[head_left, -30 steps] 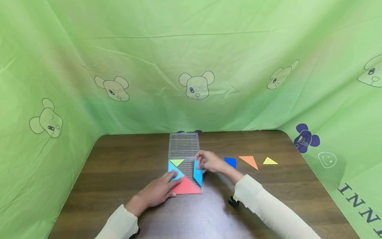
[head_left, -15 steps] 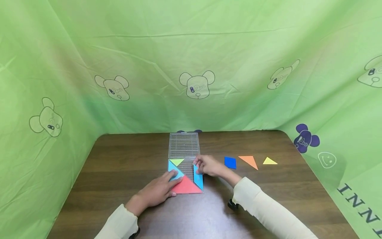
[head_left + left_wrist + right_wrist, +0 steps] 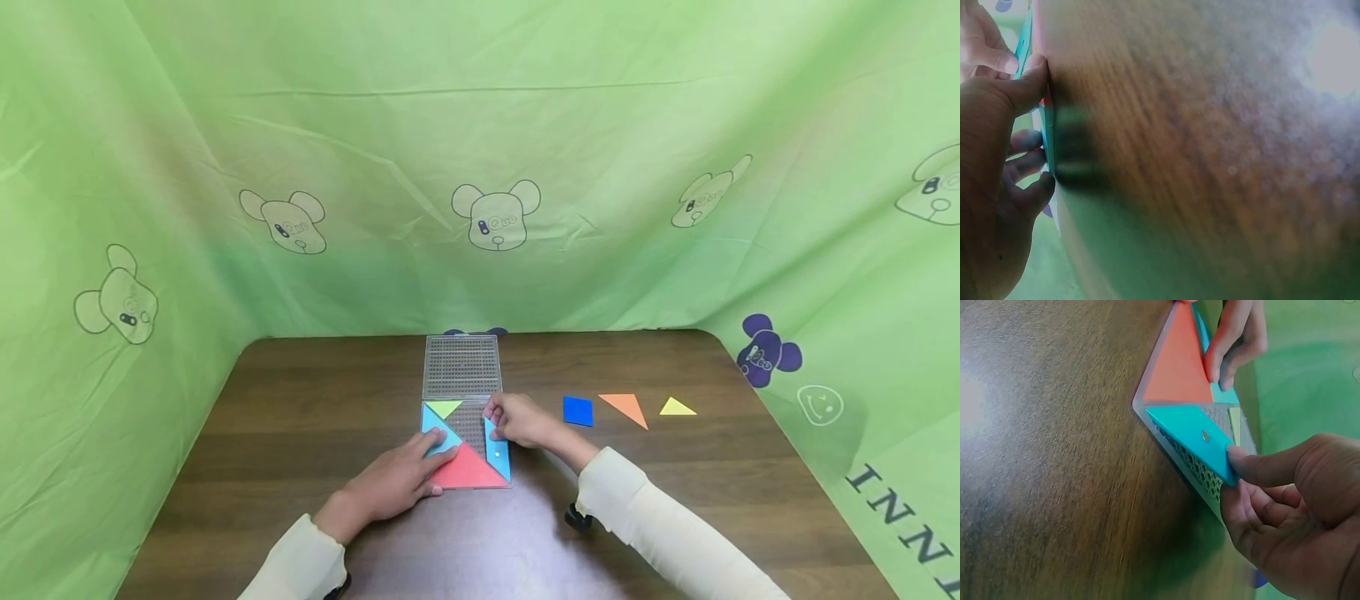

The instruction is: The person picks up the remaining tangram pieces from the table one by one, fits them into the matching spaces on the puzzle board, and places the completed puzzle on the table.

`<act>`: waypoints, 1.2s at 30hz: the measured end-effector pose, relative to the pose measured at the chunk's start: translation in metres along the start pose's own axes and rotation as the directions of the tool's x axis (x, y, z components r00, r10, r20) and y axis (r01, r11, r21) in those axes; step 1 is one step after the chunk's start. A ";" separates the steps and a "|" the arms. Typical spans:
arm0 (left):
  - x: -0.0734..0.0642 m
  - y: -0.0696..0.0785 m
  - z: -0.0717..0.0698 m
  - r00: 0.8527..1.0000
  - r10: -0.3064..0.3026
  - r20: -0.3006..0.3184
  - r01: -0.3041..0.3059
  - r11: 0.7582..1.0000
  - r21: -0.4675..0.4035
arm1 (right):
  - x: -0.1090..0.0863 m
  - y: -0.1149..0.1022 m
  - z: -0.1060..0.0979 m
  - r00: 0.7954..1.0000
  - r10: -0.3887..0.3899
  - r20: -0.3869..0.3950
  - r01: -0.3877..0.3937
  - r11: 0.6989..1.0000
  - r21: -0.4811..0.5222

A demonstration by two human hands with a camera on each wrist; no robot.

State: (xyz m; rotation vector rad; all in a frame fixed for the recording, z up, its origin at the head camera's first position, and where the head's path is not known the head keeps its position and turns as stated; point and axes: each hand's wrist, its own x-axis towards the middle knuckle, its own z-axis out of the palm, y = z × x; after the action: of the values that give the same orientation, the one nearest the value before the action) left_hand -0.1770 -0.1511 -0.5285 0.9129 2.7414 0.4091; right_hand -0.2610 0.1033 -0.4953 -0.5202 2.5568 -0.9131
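Note:
A clear hinged case lies unfolded, its near half's gridded floor (image 3: pixel 470 425) showing between tangram pieces. In that half lie a red triangle (image 3: pixel 472 468), a light-blue triangle (image 3: pixel 437 419) and a small light-green triangle (image 3: pixel 446 408). My left hand (image 3: pixel 396 479) rests over the light-blue and red triangles, fingertips on them and thumb by the case's near edge. My right hand (image 3: pixel 522 419) pinches a light-blue parallelogram (image 3: pixel 1191 434) by its far end, between thumb and fingers. The parallelogram is tilted: its near tip sits low beside the red triangle, while the pinched end is raised above the grid.
Right of the case lie a dark-blue square-like piece (image 3: pixel 577 411), an orange triangle (image 3: pixel 628 408) and a yellow triangle (image 3: pixel 678 407), spread over the wooden table (image 3: pixel 322 400). The case's gridded far half (image 3: pixel 462 367) lies behind. A green curtain (image 3: pixel 375 208) surrounds the table.
My right hand has brought the parallelogram slightly nearer, so its near tip now meets the case's near right corner beside the red triangle. My left hand has stayed put.

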 end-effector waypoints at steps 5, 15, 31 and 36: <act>0.000 0.000 -0.001 1.000 0.004 -0.004 -0.004 1.000 -0.012 | 0.000 -0.003 0.001 1.000 -0.007 -0.007 0.007 0.999 -0.047; 0.000 -0.001 -0.001 0.999 0.028 -0.026 -0.028 1.000 0.009 | -0.001 -0.006 0.001 0.999 -0.051 -0.017 0.050 0.995 -0.091; 0.000 -0.001 0.000 1.000 0.021 -0.021 -0.021 1.000 0.004 | 0.003 -0.009 0.003 0.999 -0.047 -0.025 0.044 0.993 -0.107; 0.000 -0.001 -0.001 1.000 0.020 -0.024 -0.020 1.000 -0.004 | 0.004 -0.011 0.003 0.999 -0.027 -0.024 0.024 0.993 -0.113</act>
State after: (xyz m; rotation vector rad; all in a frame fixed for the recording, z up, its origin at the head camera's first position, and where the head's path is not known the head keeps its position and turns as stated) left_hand -0.1775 -0.1521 -0.5280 0.9414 2.7538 0.4319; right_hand -0.2609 0.0925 -0.4910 -0.5789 2.6421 -0.7914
